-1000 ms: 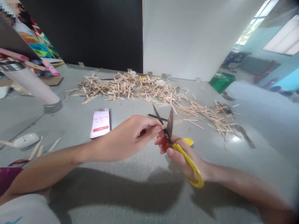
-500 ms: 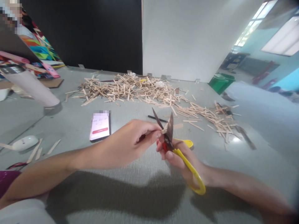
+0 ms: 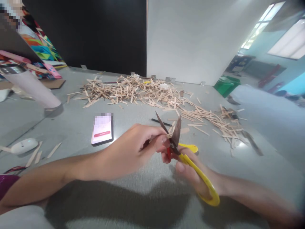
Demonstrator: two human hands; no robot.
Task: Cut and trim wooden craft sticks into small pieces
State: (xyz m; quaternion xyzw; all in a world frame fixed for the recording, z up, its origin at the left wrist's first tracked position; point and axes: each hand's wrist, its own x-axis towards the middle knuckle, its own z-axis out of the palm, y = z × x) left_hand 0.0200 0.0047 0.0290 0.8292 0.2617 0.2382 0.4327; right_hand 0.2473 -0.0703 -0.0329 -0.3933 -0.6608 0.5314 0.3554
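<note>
My right hand [image 3: 193, 170] grips a pair of scissors [image 3: 175, 140] with yellow handles and dark blades. The blades are spread apart and point away from me. Pinched between the thumb and fingers of my left hand [image 3: 143, 143] is a wooden stick [image 3: 169, 135], most of it hidden by the fingers. Its visible end lies between the scissor blades, close to the pivot. Just beyond the blades, a black pen-like rod [image 3: 161, 122] lies on the grey table.
A heap of wooden sticks [image 3: 128, 92] spreads across the back and right of the table [image 3: 133, 197]. To the left are a phone [image 3: 102, 129], a white computer mouse [image 3: 24, 146] and a pale bottle [image 3: 32, 86]. A green bin [image 3: 227, 86] stands beyond the right side.
The scissor blades and handles have spread wider, with the near handle moving right and toward me. My left hand still holds the stick in nearly the same place.
</note>
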